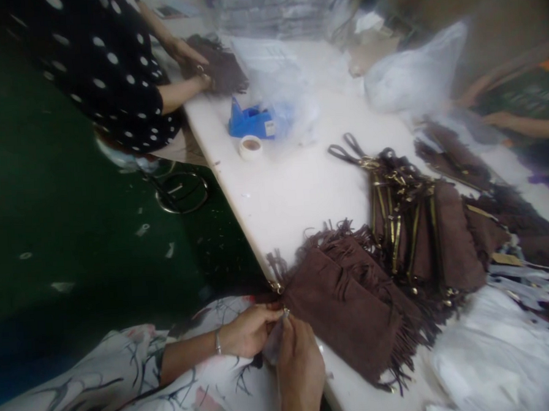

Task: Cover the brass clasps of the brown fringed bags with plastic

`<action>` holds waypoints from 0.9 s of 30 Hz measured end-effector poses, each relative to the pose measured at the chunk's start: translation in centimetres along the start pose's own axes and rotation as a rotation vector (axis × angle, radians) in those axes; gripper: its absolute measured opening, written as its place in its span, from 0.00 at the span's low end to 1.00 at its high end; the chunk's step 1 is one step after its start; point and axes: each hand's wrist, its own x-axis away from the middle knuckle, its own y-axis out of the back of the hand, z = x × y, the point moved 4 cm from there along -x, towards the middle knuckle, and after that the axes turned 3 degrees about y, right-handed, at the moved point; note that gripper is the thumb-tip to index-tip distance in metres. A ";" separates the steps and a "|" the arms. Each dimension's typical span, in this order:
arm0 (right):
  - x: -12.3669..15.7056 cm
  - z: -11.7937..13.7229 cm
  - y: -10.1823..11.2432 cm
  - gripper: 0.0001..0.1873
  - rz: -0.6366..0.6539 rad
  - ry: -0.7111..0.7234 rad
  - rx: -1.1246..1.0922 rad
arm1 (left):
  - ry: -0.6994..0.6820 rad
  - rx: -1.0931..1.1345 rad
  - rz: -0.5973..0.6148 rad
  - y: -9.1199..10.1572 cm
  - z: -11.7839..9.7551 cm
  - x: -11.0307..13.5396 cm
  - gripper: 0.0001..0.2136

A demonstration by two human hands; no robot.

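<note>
A brown suede fringed pouch lies at the near edge of the white table. My left hand and my right hand meet at its near-left corner, both pinched closed around a small metal piece on the pouch. A bracelet sits on my left wrist. Behind the pouch stands a row of more brown pouches with gold zips.
A blue tape dispenser and a tape roll sit mid-table. Clear plastic bags lie at the back. Another person in a dotted top handles a brown pouch at the far left. A further arm shows at the right.
</note>
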 end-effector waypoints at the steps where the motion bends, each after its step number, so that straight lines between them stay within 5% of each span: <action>1: 0.1 0.0 -0.1 0.24 0.009 0.004 0.007 | -0.003 0.009 -0.009 0.1 0.0 -0.1 0.06; 11: 0.6 -1.9 -0.8 0.23 -0.103 -0.154 -0.366 | 0.171 0.090 -0.019 2.4 1.1 -0.8 0.05; 20: 0.7 -2.7 -1.1 0.20 -0.053 -0.260 -0.582 | 0.273 -0.006 -0.002 2.1 0.3 -0.8 0.08; 27: 1.0 -2.3 -1.2 0.20 -0.145 -0.112 -0.361 | 0.135 -0.180 -0.131 1.8 -0.5 -0.5 0.08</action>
